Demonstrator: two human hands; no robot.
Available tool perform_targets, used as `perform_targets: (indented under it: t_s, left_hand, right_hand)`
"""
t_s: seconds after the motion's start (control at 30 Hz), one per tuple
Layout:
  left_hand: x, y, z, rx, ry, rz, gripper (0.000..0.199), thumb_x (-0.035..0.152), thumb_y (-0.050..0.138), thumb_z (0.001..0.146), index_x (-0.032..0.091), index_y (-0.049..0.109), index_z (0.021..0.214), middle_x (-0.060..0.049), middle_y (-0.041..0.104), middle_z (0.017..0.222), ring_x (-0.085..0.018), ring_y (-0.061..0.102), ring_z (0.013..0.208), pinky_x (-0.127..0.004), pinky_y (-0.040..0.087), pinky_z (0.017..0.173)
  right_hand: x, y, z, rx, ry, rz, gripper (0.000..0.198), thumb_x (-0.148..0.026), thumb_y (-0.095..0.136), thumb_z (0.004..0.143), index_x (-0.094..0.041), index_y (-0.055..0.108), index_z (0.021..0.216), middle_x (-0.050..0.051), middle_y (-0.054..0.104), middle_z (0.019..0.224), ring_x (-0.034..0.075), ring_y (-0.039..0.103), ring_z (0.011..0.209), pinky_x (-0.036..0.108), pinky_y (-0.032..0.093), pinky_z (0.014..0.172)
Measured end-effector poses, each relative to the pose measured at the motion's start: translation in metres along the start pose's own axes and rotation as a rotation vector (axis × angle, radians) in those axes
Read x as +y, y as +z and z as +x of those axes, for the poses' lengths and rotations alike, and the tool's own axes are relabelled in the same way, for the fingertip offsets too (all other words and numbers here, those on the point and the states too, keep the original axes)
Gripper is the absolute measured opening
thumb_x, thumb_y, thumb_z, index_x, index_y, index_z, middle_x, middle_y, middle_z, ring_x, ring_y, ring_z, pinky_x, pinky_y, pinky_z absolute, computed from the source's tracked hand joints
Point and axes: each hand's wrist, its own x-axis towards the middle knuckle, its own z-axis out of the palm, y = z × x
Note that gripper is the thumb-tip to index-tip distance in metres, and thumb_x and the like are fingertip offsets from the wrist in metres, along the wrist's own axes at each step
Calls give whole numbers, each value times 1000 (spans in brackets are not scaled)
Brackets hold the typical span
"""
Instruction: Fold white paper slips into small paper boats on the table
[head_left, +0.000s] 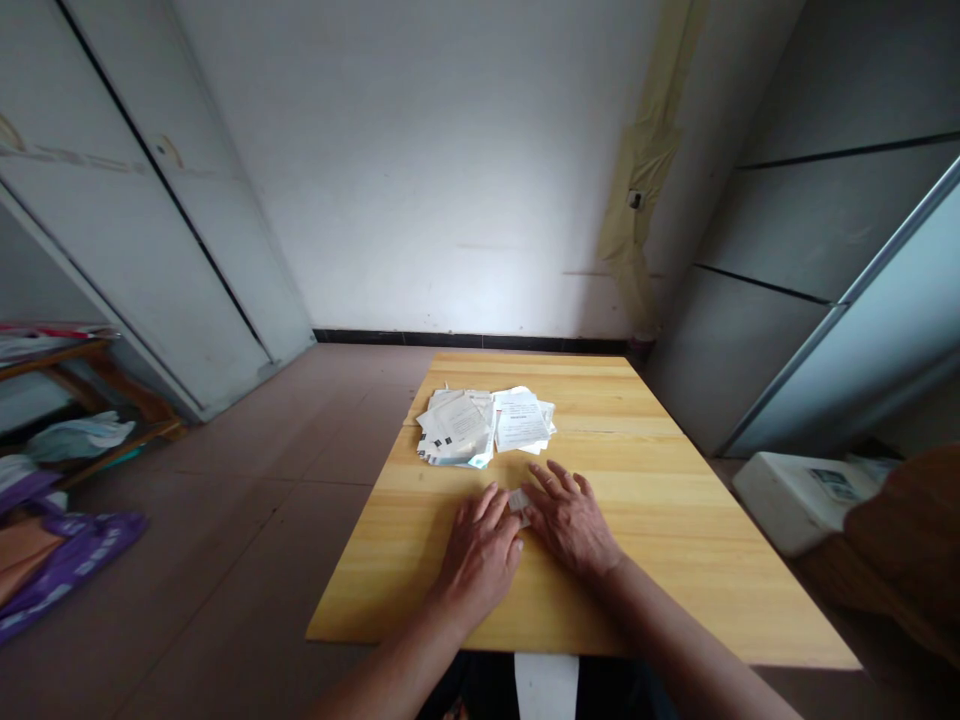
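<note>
Left hand (481,555) and right hand (568,520), loosely spread, touch small rectangular whitish paper slip (517,499); I judge smoothing; next needs even pressure

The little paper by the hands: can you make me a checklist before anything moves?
1. Paper between both hands: ok.
2. Right hand at the paper: ok, it hides part of the right side.
3. Left hand at the paper: cannot tell if the fingertips press it or only rest close by.
4. Whole paper showing: not ok, fingers cover some.
5. Left pile and right pile clear of the hands: ok, both lie beyond them on the table.
6. Piles squared up: not ok, edges stick out.
</note>
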Motion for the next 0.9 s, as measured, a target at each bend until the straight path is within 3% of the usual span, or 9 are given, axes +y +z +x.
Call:
perform_targets:
  t_s: [0.1,0.3,0.53,0.7,0.9]
  left_hand:
    - [0,1,0,6,-2,22,17,15,51,83,21,63,94,-8,54,131,-28,37,132,-55,33,104]
    - [-1,2,0,1,-1,30,20,15,50,83,22,63,96,-7,54,131,-28,35,132,-54,32,105]
    - [-1,3,1,-6,14,-11,26,15,51,82,22,61,106,-8,50,137,-28,32,135,-55,32,105]
    - [-3,5,1,-30,42,-23,25,13,49,83,22,59,103,-7,51,136,-27,32,135,-59,25,108]
    - [-4,5,0,-12,27,-35,31,11,51,81,23,57,109,-6,52,134,-28,32,135,-59,24,108]
  right_hand:
    - [-4,-1,5,-24,-33,1,35,-41,38,96,-36,54,127,2,40,146,30,34,131,51,31,99]
    - [-6,-1,9,-52,20,-58,33,-42,42,95,-39,55,125,3,44,142,31,37,129,55,30,97]
    - [4,4,2,98,77,-50,35,-36,41,96,-28,58,125,10,45,141,27,46,121,44,37,94]
    - [4,4,-2,35,20,-51,34,-39,44,94,-34,57,125,8,44,142,28,42,126,47,34,96]
    - [14,-2,-5,30,118,-83,33,-39,44,94,-36,57,125,9,46,140,29,43,124,48,36,93]
